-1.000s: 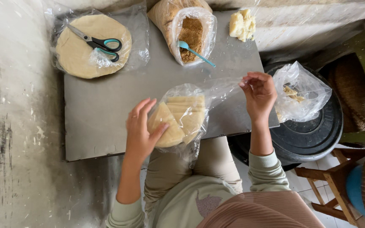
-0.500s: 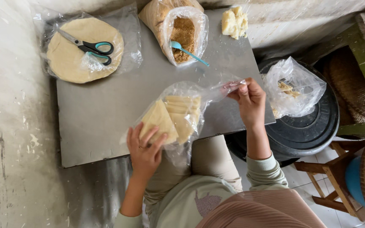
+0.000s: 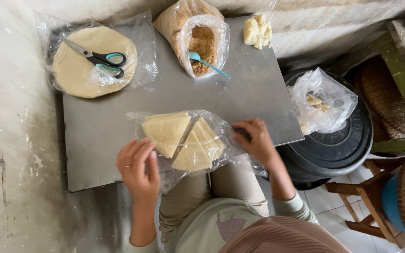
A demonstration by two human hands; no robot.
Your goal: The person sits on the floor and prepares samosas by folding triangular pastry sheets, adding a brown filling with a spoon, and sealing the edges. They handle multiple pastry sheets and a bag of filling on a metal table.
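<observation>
A clear plastic bag (image 3: 214,122) lies at the near edge of a grey metal board (image 3: 240,89). Inside it are pale yellow triangular wrapper pieces (image 3: 167,131) in two stacks. My left hand (image 3: 139,168) rests on the bag's near left corner, fingers spread over the plastic. My right hand (image 3: 258,139) presses down on the bag's right end, fingers curled on the plastic.
A round stack of pale wrappers (image 3: 78,70) in plastic lies at far left with teal-handled scissors (image 3: 100,58) on top. A bag of brown filling (image 3: 201,44) holds a blue spoon (image 3: 207,62). Dough pieces (image 3: 258,30), a black tub (image 3: 343,145) with a plastic bag (image 3: 322,100), wooden stool at right.
My right hand came down from holding the bag's end up and now presses it on the board. The bag has flattened, the triangles split into two stacks. My left hand slid down-left.
</observation>
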